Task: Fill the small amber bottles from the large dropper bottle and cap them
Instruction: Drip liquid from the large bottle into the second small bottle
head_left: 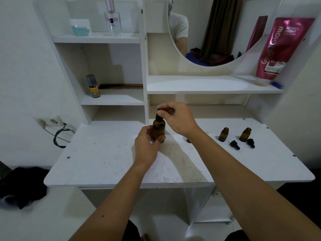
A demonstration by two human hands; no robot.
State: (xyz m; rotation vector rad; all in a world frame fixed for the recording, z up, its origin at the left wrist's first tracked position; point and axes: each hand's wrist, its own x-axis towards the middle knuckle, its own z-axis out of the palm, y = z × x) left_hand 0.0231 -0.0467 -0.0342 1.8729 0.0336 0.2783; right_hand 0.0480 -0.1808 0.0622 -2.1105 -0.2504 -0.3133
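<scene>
Tabletop: your white, scuffed laminate vanity top (107,164) lies nearest you, with both of your bare forearms reaching over its front edge.
Left hand: your left hand (147,145) wraps its curled fingers round the lower body of the large amber glass dropper bottle (159,128), gripping it upright at the middle of the tabletop.
Right hand: your right hand (178,119) comes over from above, and its thumb and fingertips pinch the black rubber dropper cap (159,113) on top of that bottle.
Small bottles: two small amber glass bottles, one to the left (223,134) and one to the right (245,134), stand open and upright on the tabletop to your right, well apart from the large bottle.
Loose caps: two small black dropper caps, the left (234,145) and the right (251,143), lie on their sides just in front of the small bottles.
Middle shelf: a yellow bottle with a grey cap (93,86) stands beside a long brown comb (121,86).
Right shelf: a pink squeeze tube (279,49) leans against the wall beside the round mirror (208,32).
Top shelf: a clear glass perfume bottle with a pink cap (112,20) stands farthest from you.
</scene>
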